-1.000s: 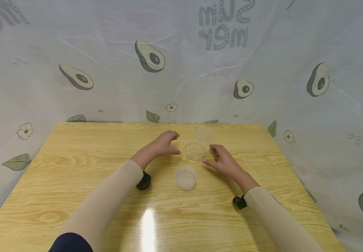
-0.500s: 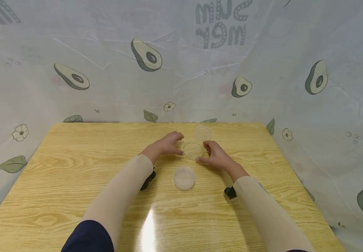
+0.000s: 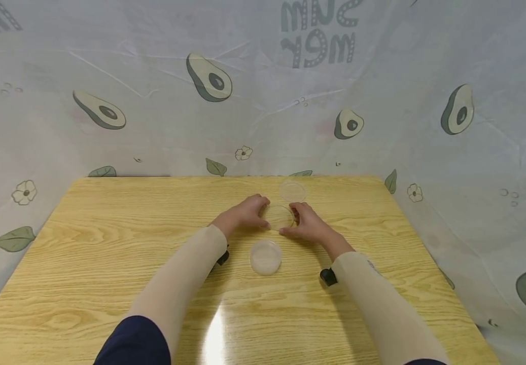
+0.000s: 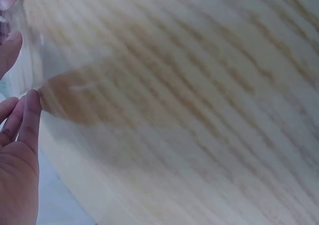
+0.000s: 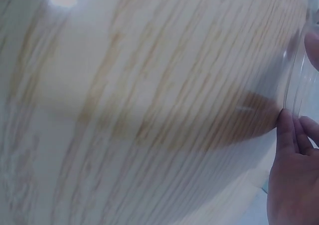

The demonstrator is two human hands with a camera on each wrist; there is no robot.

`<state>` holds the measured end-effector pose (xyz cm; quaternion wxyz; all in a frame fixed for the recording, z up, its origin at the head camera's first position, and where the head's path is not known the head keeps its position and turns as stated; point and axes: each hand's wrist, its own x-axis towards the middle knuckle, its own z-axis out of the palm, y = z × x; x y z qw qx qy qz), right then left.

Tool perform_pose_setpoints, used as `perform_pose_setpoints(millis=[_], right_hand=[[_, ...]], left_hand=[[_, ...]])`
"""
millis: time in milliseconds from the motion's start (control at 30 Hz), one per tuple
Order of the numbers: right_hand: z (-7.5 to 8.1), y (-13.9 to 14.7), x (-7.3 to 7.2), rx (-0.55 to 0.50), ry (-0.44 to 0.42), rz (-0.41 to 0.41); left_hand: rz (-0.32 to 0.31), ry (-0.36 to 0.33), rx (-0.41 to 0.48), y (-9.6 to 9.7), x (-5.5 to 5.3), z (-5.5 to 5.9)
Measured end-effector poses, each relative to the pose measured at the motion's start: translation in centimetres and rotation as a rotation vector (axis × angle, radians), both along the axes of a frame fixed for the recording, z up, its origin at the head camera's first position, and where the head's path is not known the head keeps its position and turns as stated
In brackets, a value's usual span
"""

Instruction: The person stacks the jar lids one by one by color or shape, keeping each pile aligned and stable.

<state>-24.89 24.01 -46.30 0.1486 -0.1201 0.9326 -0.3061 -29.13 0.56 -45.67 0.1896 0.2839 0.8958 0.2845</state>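
A clear, shallow round petri dish [image 3: 279,218] lies on the wooden table between my two hands. My left hand [image 3: 248,212] holds its left edge, thumb at the near side and fingers at the far side. From the right, my right hand [image 3: 309,223] grips the opposite edge in the same way; in the right wrist view the dish's clear rim [image 5: 295,85] shows between thumb and fingers. Closer to me lies a second round dish [image 3: 265,257], cloudier in look. Just behind the held dish is a third clear disc [image 3: 292,190], faint against the wood.
The wood-grain table [image 3: 121,243] ends at a back edge against a pale curtain [image 3: 162,121] printed with avocados and leaves. A bright light reflection lies on the table's near part. Dark wrist cameras sit below both wrists.
Both hands have closed in on the middle dish from either side, the left moving right and the right moving left, and now hold its edges. The other two round pieces stay put.
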Motion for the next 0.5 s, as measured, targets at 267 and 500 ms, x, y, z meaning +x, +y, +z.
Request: perform_pose_setpoints(millis=[267, 500], right_hand=[[0.03, -0.42, 0.03, 0.016, 0.028, 0.015], [0.18, -0.59, 0.17, 0.016, 0.032, 0.002]], left_hand=[[0.002, 0.014, 0.000, 0.27, -0.01, -0.45], [0.016, 0.003, 0.029, 0.52, 0.13, -0.39]])
